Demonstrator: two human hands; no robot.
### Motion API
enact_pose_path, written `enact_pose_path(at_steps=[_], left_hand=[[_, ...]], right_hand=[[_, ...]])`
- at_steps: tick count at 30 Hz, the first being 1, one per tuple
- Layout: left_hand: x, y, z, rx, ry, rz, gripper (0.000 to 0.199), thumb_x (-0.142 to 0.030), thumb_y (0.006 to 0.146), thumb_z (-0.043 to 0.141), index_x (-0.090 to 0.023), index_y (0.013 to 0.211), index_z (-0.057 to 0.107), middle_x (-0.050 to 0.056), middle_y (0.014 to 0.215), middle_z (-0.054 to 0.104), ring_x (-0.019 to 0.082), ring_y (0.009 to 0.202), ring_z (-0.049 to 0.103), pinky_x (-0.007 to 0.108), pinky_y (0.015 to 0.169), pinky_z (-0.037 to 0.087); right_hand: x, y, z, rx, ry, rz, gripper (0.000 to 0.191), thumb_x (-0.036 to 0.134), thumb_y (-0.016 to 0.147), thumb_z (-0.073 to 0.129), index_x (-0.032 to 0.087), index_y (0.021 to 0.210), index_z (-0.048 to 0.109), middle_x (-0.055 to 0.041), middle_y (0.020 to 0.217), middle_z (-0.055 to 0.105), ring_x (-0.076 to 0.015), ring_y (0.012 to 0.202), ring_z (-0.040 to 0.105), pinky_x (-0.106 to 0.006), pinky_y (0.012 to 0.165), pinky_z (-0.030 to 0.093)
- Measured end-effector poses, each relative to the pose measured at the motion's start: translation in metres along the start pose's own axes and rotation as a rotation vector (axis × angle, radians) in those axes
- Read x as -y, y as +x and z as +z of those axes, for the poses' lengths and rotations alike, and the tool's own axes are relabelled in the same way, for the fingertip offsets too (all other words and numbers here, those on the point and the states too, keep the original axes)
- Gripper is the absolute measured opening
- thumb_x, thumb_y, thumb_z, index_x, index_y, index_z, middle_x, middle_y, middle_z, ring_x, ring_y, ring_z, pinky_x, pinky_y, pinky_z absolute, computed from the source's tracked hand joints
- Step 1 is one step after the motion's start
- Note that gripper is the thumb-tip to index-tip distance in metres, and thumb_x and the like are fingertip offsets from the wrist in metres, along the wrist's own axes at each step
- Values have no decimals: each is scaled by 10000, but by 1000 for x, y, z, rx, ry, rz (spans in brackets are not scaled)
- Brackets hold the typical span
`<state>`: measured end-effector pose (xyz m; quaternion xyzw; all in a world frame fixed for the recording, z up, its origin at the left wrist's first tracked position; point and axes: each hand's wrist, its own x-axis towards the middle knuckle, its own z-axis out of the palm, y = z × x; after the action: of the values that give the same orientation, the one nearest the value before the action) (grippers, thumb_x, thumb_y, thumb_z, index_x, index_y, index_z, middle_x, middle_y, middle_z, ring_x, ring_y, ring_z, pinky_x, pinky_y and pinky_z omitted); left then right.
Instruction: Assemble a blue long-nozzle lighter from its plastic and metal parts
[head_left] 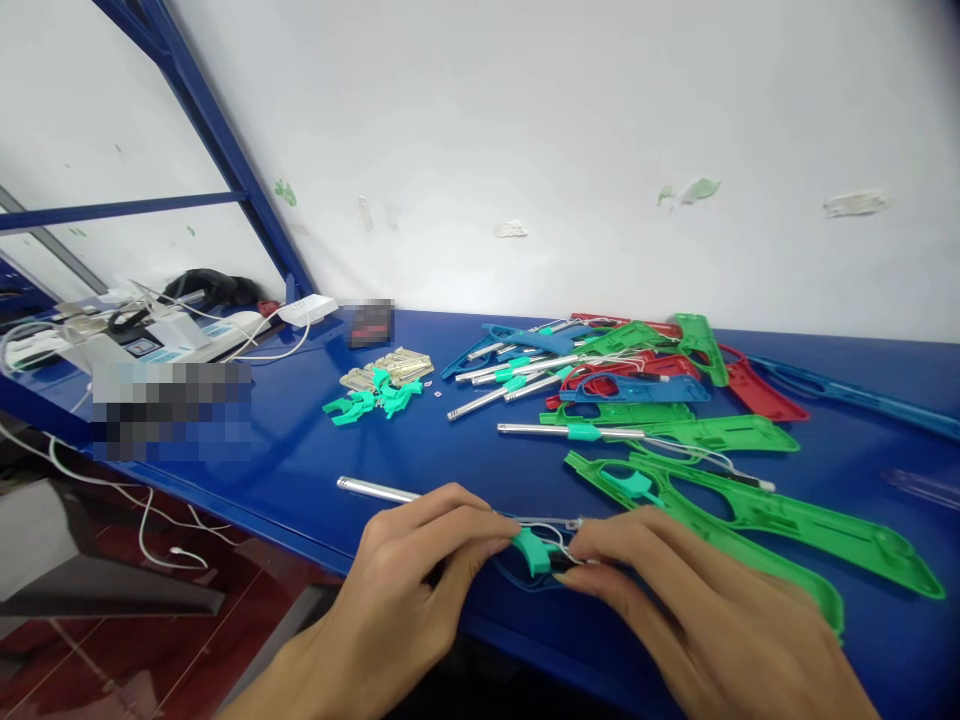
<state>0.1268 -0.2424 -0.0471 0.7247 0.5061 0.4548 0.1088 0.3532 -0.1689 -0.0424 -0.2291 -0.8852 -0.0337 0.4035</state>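
Clock centred on turq. trigger btwn the hands, which is the pc. being worked on, near front edge of blue table. L hand at 9 o'clock: thumb & fingertips narrow, right up against trigger's near side; can't tell if they grip it or the blue shell under it, mostly hidden. R hand at approx. 4: thumb & forefinger pinched on white wire, which loops over past the trigger. Metal tube sticks out from behind L hand, twd 9–10; other end hidden. At 2, v. near R hand, loose turq. lever lies in handle opening of lower green shell; upper green shell just beyond, slanting down twd 3. Single wired tube w/ turq. collar betwn 12 & 1, leads trailing twd 2. Further back at 12–1, mixed heap: red shell, blue shell half, green grip, more tubes & wires, overlapping. Long blue shell off at 2. At 10–11, pile of turq. pcs, touching clear yellowish parts just behind. Also 10–11 but well apart: white block w/ cable, beside foot of blue frame. White wall at 12; red floor at 8.
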Motion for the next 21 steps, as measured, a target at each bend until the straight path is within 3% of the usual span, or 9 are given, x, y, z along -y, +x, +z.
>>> enact_pose_path(at_steps=[7,12,16,21], left_hand=[[1,-1,1,-6,-32,26,240,-70,1016,683,-237,1101,833,25,970,828,139,795,794,179,753,632],[-1,1,-2,40,-5,81,157,-170,1029,737,-236,1138,829,44,1000,845,160,819,817,200,775,658],[-4,1,-3,26,26,89,194,-302,966,841,-268,1156,819,40,993,853,176,786,826,221,739,678],[-7,0,0,6,18,54,195,-261,944,861,-291,1134,828,21,996,859,170,779,829,217,752,686]], right_hand=[[0,-4,-1,47,71,-4,448,277,1173,382,311,927,754,52,815,823,-119,626,807,-170,401,543],[1,-4,0,9,71,56,455,331,1183,371,321,886,716,75,771,788,-108,590,792,-157,439,576],[1,-10,1,58,78,27,434,344,1179,355,327,953,726,41,842,822,-132,693,829,-166,471,601],[0,-16,2,31,41,24,467,399,1177,326,332,987,747,17,874,850,-167,712,841,-201,462,614]])
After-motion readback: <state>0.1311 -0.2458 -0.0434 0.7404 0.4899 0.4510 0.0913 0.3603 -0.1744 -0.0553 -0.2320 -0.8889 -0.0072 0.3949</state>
